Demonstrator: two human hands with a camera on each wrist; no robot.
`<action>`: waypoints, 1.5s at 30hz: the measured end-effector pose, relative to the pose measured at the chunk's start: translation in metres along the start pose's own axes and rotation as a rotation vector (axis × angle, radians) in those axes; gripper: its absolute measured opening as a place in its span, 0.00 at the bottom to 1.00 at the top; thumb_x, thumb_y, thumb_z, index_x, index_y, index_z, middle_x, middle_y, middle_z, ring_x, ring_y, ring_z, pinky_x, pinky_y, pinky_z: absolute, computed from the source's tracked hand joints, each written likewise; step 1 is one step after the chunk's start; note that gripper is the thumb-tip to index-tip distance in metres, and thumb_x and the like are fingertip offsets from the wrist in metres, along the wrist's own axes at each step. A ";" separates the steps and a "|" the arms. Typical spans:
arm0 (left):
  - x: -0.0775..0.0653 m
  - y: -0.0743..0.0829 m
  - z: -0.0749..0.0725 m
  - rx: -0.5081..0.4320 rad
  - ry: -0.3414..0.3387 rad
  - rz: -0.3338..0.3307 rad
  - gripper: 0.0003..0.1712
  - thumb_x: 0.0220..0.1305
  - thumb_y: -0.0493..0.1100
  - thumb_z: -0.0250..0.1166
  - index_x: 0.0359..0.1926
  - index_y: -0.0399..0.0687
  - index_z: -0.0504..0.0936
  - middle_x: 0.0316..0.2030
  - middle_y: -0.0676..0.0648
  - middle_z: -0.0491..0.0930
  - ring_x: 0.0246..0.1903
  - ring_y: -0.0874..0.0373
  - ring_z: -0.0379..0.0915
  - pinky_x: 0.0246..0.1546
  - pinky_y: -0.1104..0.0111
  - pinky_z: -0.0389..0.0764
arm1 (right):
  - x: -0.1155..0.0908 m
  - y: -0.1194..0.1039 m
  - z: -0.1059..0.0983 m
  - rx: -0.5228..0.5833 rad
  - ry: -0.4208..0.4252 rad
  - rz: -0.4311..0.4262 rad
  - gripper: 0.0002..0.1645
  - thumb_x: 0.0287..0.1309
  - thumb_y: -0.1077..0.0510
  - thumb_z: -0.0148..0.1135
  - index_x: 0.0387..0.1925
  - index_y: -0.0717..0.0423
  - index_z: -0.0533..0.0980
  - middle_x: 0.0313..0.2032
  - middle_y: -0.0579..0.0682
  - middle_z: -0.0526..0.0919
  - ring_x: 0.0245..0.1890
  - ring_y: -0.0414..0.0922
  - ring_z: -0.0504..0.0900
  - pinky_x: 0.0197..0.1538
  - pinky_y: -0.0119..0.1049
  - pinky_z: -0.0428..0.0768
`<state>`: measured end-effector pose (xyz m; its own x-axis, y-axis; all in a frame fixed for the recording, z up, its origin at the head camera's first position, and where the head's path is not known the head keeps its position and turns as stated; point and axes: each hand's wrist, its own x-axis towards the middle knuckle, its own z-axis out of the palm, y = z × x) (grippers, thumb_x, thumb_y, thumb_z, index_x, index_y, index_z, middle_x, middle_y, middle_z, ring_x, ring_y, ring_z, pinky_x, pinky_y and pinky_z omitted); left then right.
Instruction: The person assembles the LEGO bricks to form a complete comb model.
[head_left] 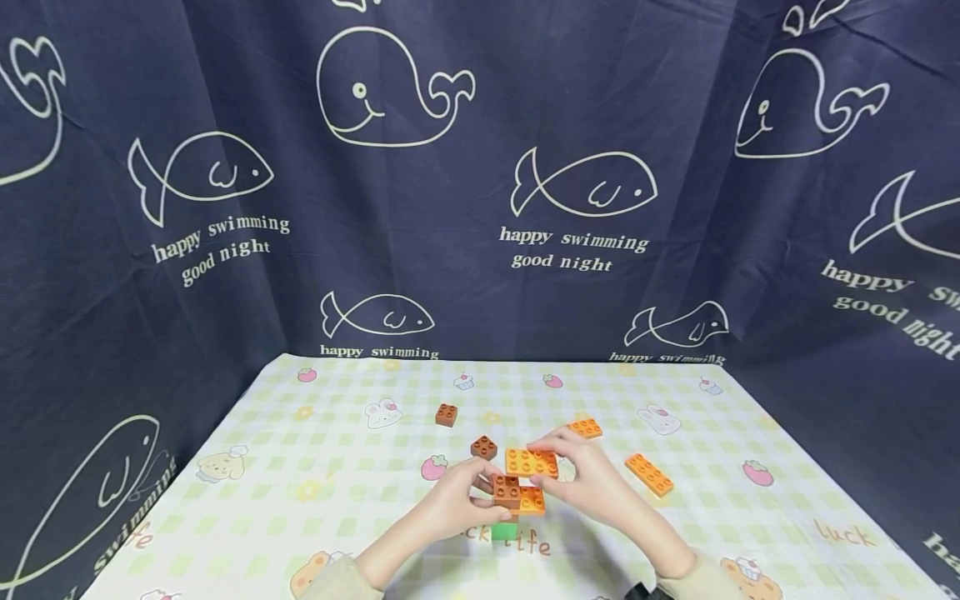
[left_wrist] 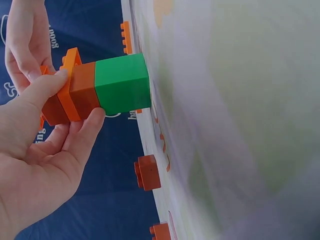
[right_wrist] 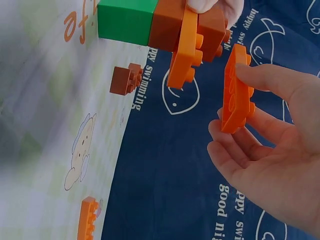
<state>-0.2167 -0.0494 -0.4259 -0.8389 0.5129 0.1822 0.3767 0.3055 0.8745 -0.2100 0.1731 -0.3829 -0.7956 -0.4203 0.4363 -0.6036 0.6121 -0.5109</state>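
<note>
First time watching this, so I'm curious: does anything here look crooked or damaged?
One thing: in the stack, the orange brick juts out to one side past the green block, with no brick beneath its overhang, so it looks lopsided. That may be deliberate. No damage or spill shows.

Left grip [head_left: 465, 502] near right grip [head_left: 579, 469], both pinched

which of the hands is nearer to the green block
Left. The left hand grips the stack just above the green block; the right hand is farther off, up and to the right, holding an orange brick.
</note>
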 end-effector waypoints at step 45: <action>-0.001 -0.002 0.000 0.059 0.017 0.004 0.20 0.50 0.44 0.73 0.40 0.41 0.75 0.40 0.48 0.76 0.41 0.58 0.76 0.35 0.81 0.80 | -0.005 -0.008 0.005 0.048 -0.114 -0.067 0.18 0.53 0.53 0.67 0.47 0.53 0.79 0.40 0.41 0.80 0.42 0.40 0.78 0.45 0.39 0.80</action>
<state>-0.2171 -0.0507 -0.4279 -0.8434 0.5010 0.1939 0.4026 0.3505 0.8456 -0.2015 0.1671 -0.3844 -0.7523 -0.5345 0.3852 -0.6554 0.5482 -0.5195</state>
